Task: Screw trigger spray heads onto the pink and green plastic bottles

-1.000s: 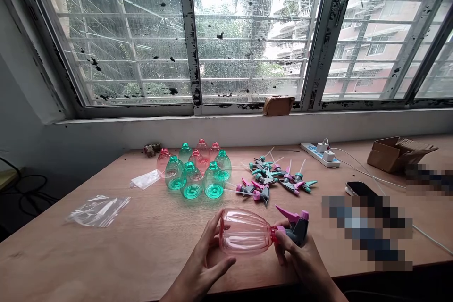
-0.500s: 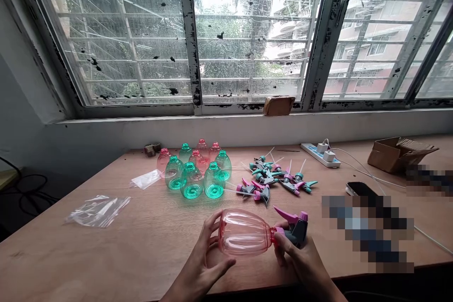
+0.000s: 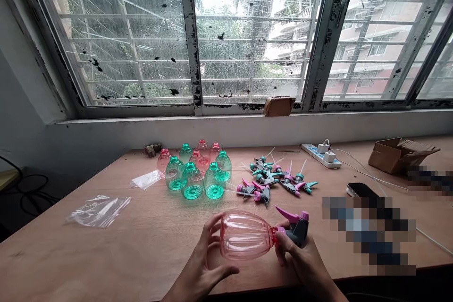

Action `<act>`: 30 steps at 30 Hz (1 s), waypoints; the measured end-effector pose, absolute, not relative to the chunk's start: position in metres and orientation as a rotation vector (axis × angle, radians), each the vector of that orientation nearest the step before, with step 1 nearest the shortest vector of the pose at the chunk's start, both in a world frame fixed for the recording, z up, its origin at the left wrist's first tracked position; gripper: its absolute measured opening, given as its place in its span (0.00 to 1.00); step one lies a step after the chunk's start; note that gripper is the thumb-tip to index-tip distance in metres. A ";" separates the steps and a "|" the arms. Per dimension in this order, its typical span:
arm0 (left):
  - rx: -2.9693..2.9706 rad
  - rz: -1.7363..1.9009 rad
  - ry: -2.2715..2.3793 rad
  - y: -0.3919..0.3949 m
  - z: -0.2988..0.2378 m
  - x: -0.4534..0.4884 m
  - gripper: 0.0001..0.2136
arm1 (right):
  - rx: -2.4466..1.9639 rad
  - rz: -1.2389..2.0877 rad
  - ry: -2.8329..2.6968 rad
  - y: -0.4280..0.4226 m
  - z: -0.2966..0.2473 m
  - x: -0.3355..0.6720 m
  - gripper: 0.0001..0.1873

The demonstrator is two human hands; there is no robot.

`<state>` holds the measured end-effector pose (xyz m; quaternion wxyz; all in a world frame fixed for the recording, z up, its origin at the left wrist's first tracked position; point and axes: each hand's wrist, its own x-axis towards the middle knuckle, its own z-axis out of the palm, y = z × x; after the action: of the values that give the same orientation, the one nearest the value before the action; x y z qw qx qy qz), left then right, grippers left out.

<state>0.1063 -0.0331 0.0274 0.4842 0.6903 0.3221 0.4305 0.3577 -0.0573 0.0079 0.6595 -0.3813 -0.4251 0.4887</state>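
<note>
Pink spray bottle lies sideways, nozzle pointing right.

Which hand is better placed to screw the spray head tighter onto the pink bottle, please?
Probably the right hand: its fingers grip the spray head at the neck, while the left hand cradles the pink bottle and can steady it.

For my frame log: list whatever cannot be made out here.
Head view: a pixelated patch right of the pink bottle hides whatever's there and part of the phone.
A second patch by the cardboard box does likewise.
The right hand partly covers where the spray head joins the bottle.
The left hand's wrist is cut by the bottom edge.
Small brown thing near the standing bottles: too small to name.
</note>
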 end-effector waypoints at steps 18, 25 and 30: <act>1.484 0.977 0.744 -0.038 0.035 0.104 0.37 | -0.882 1.084 -0.967 -0.059 0.012 0.355 0.18; 1.579 0.981 0.719 -0.036 0.039 0.106 0.36 | -0.901 1.063 -0.947 -0.059 0.013 0.354 0.19; 1.551 0.998 0.728 -0.036 0.033 0.106 0.42 | -0.909 1.079 -0.942 -0.060 0.013 0.354 0.20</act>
<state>0.1063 -0.0365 0.0325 0.5476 0.6545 0.3072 0.4212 0.3537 -0.0600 0.0134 0.6612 -0.4021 -0.4165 0.4771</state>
